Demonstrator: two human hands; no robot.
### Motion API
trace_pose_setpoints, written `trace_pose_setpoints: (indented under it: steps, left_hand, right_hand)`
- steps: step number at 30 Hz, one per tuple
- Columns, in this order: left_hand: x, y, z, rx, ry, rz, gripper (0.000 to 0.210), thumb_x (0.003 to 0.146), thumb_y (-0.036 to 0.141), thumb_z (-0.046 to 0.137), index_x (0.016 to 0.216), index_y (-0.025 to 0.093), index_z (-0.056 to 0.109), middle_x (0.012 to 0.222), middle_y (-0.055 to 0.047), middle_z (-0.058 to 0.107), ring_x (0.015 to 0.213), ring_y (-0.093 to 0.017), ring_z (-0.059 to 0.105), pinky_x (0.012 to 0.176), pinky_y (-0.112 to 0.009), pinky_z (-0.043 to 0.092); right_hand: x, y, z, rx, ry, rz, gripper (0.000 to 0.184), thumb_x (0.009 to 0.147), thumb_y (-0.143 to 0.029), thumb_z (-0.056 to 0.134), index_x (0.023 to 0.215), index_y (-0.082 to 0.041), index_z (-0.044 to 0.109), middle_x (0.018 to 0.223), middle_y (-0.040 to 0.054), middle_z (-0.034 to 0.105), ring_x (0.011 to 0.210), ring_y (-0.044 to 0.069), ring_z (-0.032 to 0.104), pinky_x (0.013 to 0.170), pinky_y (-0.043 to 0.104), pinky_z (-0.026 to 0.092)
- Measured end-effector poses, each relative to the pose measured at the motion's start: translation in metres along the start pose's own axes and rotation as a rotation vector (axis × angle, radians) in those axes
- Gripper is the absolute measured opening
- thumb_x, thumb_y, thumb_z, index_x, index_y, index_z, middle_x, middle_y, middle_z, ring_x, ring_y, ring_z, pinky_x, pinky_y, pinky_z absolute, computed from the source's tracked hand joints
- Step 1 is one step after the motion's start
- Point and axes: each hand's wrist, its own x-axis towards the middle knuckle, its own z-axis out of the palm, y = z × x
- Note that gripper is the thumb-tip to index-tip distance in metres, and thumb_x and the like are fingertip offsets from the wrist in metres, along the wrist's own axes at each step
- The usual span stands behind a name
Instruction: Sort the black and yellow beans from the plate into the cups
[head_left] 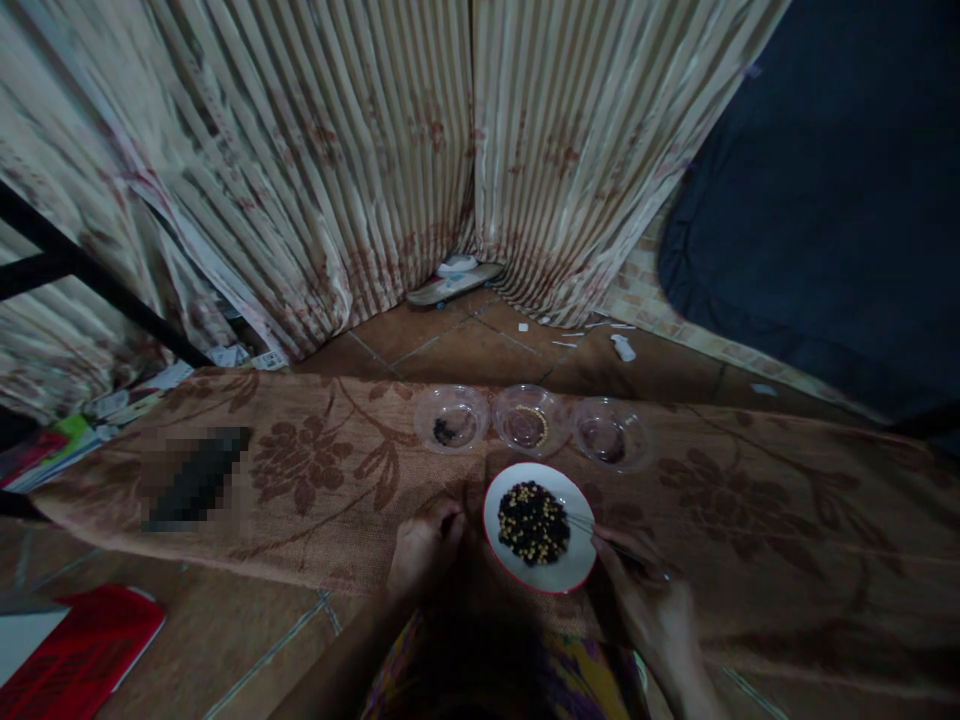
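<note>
A white plate with a red rim [577,563] lies on the cloth in front of me, a heap of mixed dark and yellow beans or kernels [534,523] on it. In my right hand [651,597], at the plate's right edge, is a metal fork [583,522] whose tines reach over the plate beside the heap. My left hand [426,545] rests on the cloth left of the plate, curled into a loose fist with nothing visible in it. Behind the plate stand three clear plastic bowls: the left bowl [469,398] holds a few dark pieces, the middle bowl [512,440] yellow ones, the right bowl [637,450] dark reddish ones.
A brown flowered cloth [750,500] covers the low table. A blurred dark object [199,480] lies on its left part. Beyond are striped curtains [375,150], a skateboard [454,287] and a small white bottle [622,347] on the tiled floor. A red-and-white item [112,640] lies lower left.
</note>
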Motion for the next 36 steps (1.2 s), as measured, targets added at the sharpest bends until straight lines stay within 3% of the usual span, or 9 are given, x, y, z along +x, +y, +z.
trace_pose_setpoints:
  steps: [17,36]
  left_hand:
    - [0.0,0.002,-0.003,-0.045,-0.023,-0.017,0.017,0.09,0.027,0.048,0.086,0.024,0.064,0.085,0.001,0.071,0.078,-0.013,0.064,0.071,-0.022,0.043]
    - [0.0,0.001,-0.002,-0.042,-0.011,0.01,0.017,0.091,0.027,0.047,0.088,0.023,0.063,0.089,-0.001,0.07,0.083,-0.014,0.064,0.074,-0.023,0.043]
  right_hand:
    - [-0.002,-0.003,0.0,0.017,0.012,0.041,0.029,0.079,-0.046,0.063,0.087,-0.021,0.073,0.098,0.0086,0.071,0.095,0.025,0.065,0.079,0.035,0.053]
    - [0.005,-0.009,0.004,-0.027,0.011,-0.01,0.03,0.08,-0.048,0.061,0.089,-0.022,0.073,0.101,0.0078,0.07,0.094,0.023,0.065,0.074,0.03,0.051]
